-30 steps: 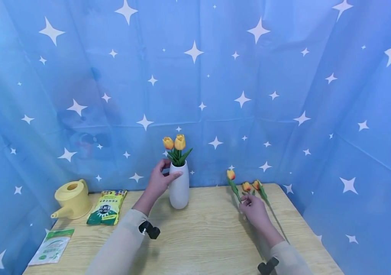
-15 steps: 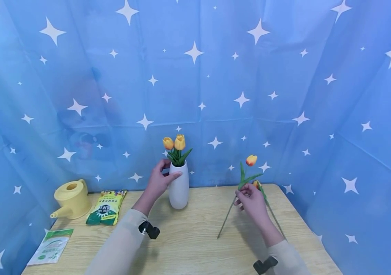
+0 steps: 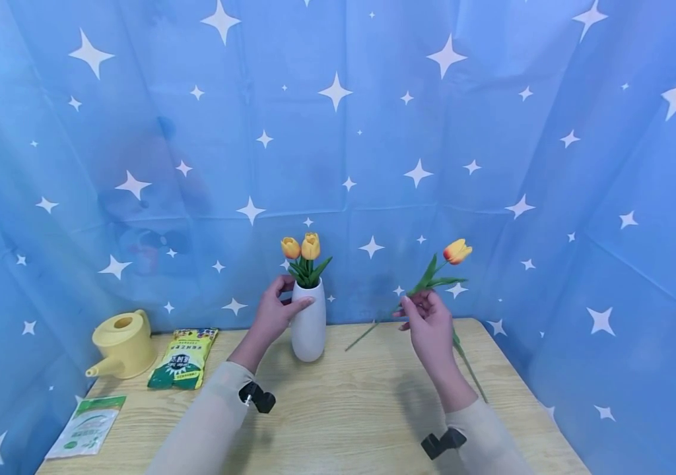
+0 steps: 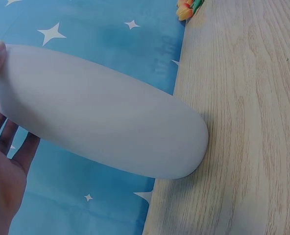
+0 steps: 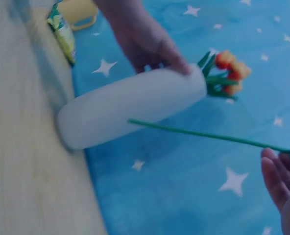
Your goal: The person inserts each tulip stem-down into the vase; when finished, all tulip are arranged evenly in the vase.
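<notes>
A white vase point(image 3: 309, 326) with yellow-orange tulips point(image 3: 311, 246) in its mouth stands upright near the table's back edge. My left hand point(image 3: 275, 315) grips its upper part, thumb across the front; the left wrist view shows the vase point(image 4: 101, 112) and part of that hand point(image 4: 8, 171). Off to the right, my right hand point(image 3: 431, 330) pinches the stem of one orange-yellow tulip point(image 3: 457, 251), its head up to the right and its stem end pointing down-left. In the right wrist view the bare green stem point(image 5: 208, 134) crosses in front of the vase point(image 5: 130, 107).
At the left stand a yellow watering can point(image 3: 124, 346) and a yellow-green packet point(image 3: 185, 359), with a white-green sachet point(image 3: 86, 427) nearer the front. Another tulip stem point(image 3: 470, 369) lies on the table point(image 3: 338, 409) behind my right forearm. A starred blue curtain point(image 3: 338, 152) hangs behind.
My right hand has lifted one tulip off the table and moved up and slightly left; the flower's stem has swung toward the vase. My left hand and the vase have stayed in place.
</notes>
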Tool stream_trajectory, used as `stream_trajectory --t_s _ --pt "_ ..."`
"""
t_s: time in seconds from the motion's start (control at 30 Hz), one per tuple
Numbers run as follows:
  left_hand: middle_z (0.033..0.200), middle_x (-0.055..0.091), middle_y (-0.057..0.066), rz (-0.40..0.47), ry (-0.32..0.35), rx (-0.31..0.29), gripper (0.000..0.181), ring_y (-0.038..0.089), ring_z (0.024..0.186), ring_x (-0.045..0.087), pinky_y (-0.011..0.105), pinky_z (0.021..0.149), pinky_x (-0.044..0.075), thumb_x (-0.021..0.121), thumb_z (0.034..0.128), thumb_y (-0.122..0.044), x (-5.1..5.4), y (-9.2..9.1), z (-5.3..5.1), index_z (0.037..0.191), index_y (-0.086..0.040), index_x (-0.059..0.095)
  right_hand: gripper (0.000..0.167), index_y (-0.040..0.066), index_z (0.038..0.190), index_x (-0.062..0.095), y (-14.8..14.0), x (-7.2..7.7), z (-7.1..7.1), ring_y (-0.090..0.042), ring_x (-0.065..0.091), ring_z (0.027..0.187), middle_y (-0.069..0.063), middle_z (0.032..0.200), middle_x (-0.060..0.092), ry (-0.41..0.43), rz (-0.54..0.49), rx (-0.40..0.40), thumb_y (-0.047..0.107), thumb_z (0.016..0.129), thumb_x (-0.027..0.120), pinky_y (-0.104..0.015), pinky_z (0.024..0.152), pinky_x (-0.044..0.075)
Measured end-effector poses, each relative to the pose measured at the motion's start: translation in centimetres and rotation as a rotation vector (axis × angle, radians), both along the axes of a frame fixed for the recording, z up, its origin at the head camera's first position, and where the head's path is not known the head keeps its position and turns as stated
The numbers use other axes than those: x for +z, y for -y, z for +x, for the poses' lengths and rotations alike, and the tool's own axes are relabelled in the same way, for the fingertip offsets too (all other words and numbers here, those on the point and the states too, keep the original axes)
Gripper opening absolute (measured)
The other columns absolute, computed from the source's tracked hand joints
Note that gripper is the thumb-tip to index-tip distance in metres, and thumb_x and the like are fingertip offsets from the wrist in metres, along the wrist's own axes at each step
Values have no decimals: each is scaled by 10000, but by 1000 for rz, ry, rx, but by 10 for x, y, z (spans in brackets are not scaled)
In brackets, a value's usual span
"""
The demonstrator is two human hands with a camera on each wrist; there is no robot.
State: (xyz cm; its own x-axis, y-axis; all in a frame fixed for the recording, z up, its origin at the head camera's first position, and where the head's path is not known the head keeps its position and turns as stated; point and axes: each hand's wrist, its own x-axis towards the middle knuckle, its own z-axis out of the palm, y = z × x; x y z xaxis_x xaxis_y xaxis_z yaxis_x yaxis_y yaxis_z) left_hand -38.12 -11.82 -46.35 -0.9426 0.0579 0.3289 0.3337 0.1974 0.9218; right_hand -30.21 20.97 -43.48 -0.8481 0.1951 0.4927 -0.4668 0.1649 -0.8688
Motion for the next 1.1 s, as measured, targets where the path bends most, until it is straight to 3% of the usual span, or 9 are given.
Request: stream_trajectory --t_s 0.23,0.53,0.77,0.97,1.1 --pt "1410 640 129 -2 8 -7 568 383 1361 603 613 1134 534 924 943 -340 0 0 0 1379 -131 628 137 -14 1137 664 22 41 -6 -188 764 800 -288 1007 727 -183 -67 -11 102 1093 721 -280 598 617" --pt "1404 646 116 -15 20 6 562 374 1349 618 605 1121 548 922 941 -372 0 0 0 1368 -148 632 194 -42 1144 665 56 84 -15 -195 762 798 -250 963 742 -386 -109 -5 110 1070 759 -268 589 599" --pt "1393 642 114 -4 22 -2 574 389 1347 614 612 1121 545 924 936 -389 0 1 -1 1367 -151 628 180 1 1134 687 83 96 -25 -185 747 799 -191 948 761 -425 3 17 143 1066 775 -227 583 563" --pt "1394 649 99 -8 28 1 584 363 1346 622 607 1121 548 926 929 -412 0 1 0 1367 -164 631 142 26 1117 698 98 92 -37 -272 748 800 -186 930 771 -411 134 35 126 1058 781 -224 608 519" --pt "1388 653 95 -5 22 -1 572 366 1345 620 607 1124 545 925 931 -411 0 0 0 1362 -169 635 124 35 1098 702 104 89 -43 -251 744 789 -177 921 770 -384 183 48 119 1055 783 -238 605 524"
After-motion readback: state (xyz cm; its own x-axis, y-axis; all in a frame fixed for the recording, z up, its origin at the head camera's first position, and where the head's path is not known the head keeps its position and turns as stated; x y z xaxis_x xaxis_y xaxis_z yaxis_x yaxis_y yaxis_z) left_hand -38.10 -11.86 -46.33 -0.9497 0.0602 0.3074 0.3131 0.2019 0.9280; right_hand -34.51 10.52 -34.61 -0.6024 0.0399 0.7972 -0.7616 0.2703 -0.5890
